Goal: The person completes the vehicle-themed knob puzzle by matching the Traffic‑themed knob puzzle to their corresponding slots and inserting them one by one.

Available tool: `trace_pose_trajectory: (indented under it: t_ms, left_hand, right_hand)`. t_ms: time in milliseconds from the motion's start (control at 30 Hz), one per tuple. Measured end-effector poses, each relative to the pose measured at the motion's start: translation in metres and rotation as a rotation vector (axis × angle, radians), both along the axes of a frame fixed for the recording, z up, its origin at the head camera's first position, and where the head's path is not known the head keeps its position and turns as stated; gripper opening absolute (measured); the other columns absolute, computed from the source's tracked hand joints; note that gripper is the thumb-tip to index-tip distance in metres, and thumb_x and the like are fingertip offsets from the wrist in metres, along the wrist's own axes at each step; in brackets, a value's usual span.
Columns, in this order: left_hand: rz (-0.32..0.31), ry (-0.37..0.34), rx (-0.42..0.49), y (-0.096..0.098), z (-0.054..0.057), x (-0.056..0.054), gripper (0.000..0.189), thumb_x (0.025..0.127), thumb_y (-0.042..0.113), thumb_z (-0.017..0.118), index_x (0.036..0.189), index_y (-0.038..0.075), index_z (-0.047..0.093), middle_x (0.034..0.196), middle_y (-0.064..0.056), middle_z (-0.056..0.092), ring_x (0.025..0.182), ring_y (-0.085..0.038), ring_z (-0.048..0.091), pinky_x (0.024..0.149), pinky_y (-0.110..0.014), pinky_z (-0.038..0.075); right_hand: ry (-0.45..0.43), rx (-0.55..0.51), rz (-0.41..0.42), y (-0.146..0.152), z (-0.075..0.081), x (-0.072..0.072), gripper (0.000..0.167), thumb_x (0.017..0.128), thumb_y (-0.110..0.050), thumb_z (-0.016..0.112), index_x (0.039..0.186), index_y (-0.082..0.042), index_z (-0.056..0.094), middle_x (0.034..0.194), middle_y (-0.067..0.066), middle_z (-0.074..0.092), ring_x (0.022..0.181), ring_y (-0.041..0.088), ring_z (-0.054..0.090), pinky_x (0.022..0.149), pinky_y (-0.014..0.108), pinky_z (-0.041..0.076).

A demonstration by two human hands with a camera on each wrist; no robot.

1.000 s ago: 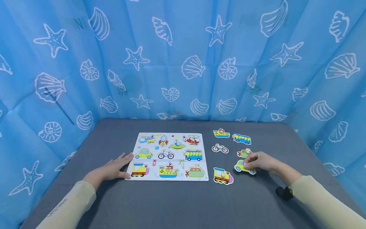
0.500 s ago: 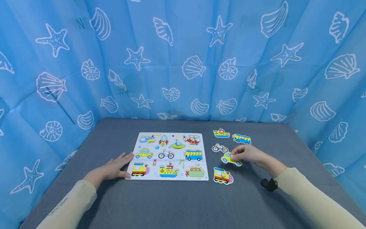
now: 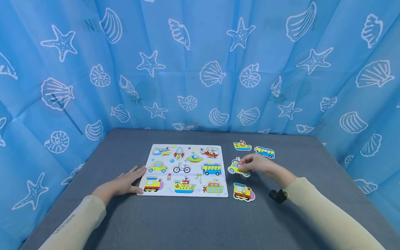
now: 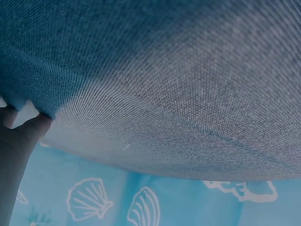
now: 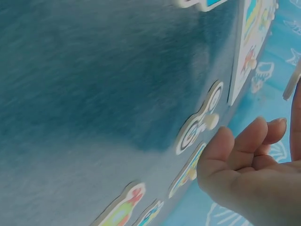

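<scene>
A yellow car puzzle piece (image 3: pixel 233 169) is pinched between the thumb and fingers of my right hand (image 3: pixel 265 166), raised just right of the white puzzle board (image 3: pixel 187 179). In the head view the car covers most of the bicycle piece (image 5: pixel 189 135), which shows whole in the right wrist view. My left hand (image 3: pixel 120 184) rests with fingers spread at the board's left edge. Planes, a rocket, a saucer and a helicopter with knobs sit along the board's top row. Below them are pictures of a car, bicycle, bus, train, boat and submarine.
On the grey tabletop (image 3: pixel 193 222) lie a knobbed train piece (image 3: pixel 243 192), a boat piece (image 3: pixel 242 146) and a bus piece (image 3: pixel 265 152). The submarine piece (image 5: pixel 123 208) is hidden behind my right hand in the head view. A blue shell-patterned curtain (image 3: pixel 200 69) surrounds the table.
My right hand has carried the car piece leftward, from beside the submarine piece to over the bicycle piece near the board. The left hand has stayed at the board's edge.
</scene>
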State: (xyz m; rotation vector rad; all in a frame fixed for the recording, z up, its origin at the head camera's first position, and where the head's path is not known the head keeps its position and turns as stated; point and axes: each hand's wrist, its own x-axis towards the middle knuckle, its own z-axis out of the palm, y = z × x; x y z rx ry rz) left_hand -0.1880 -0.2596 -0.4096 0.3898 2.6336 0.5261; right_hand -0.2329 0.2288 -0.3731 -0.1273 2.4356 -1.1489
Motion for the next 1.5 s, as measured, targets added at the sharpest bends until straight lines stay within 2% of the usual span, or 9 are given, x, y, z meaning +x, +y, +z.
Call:
trace_pose_trajectory:
  t_ms: [500,767,1033,1233,1400,1500]
  left_hand:
    - [0.007,-0.005,0.012,-0.002,-0.003,-0.001,0.106,0.079,0.055,0.072,0.155,0.007,0.016,0.159,-0.021,0.016,0.144,-0.046,0.003,0.108,-0.069,0.004]
    - [0.001,-0.001,0.007,-0.002,0.000,-0.001,0.105,0.080,0.053,0.072,0.155,0.006,0.017,0.158,-0.023,0.016,0.144,-0.047,0.003,0.107,-0.070,0.005]
    - [0.002,-0.005,0.002,-0.001,0.000,0.000,0.105,0.080,0.054,0.072,0.155,0.005,0.018,0.158,-0.022,0.016,0.144,-0.047,0.004,0.108,-0.070,0.005]
    - [-0.003,0.006,0.000,-0.001,-0.001,0.000,0.104,0.080,0.055,0.071,0.154,0.004,0.019,0.159,-0.022,0.016,0.144,-0.046,0.004,0.107,-0.070,0.006]
    - [0.010,0.004,0.001,0.000,-0.001,-0.001,0.105,0.079,0.055,0.072,0.154,0.004,0.019,0.159,-0.022,0.016,0.144,-0.046,0.004,0.107,-0.070,0.005]
    - [0.021,-0.003,0.005,0.000,-0.001,-0.001,0.106,0.078,0.055,0.073,0.155,0.006,0.019,0.159,-0.021,0.016,0.144,-0.046,0.003,0.107,-0.070,0.004]
  right_hand:
    - [-0.018,-0.067,0.021,-0.029,0.001,-0.012,0.018,0.090,-0.020,0.071,0.100,-0.005,0.069,0.097,0.006,0.063,0.093,0.023,0.053,0.090,0.045,0.043]
    - [-0.005,-0.048,0.036,-0.041,0.001,-0.014,0.018,0.090,-0.020,0.071,0.100,-0.005,0.069,0.097,0.006,0.063,0.092,0.023,0.053,0.089,0.044,0.044]
    - [-0.006,-0.053,-0.014,-0.057,-0.002,-0.016,0.017,0.090,-0.019,0.072,0.100,-0.005,0.070,0.099,0.006,0.064,0.094,0.021,0.054,0.095,0.049,0.043]
    - [-0.008,-0.074,-0.023,-0.073,0.000,-0.016,0.014,0.091,-0.017,0.070,0.098,-0.005,0.069,0.101,0.007,0.064,0.096,0.023,0.055,0.097,0.052,0.041]
    - [-0.013,-0.073,-0.048,-0.087,-0.001,-0.018,0.013,0.090,-0.017,0.071,0.095,-0.006,0.069,0.105,0.009,0.060,0.102,0.025,0.052,0.096,0.049,0.042]
    - [-0.006,-0.058,-0.059,-0.096,-0.003,-0.019,0.012,0.089,-0.017,0.073,0.093,-0.006,0.070,0.104,0.008,0.058,0.099,0.024,0.050,0.089,0.042,0.043]
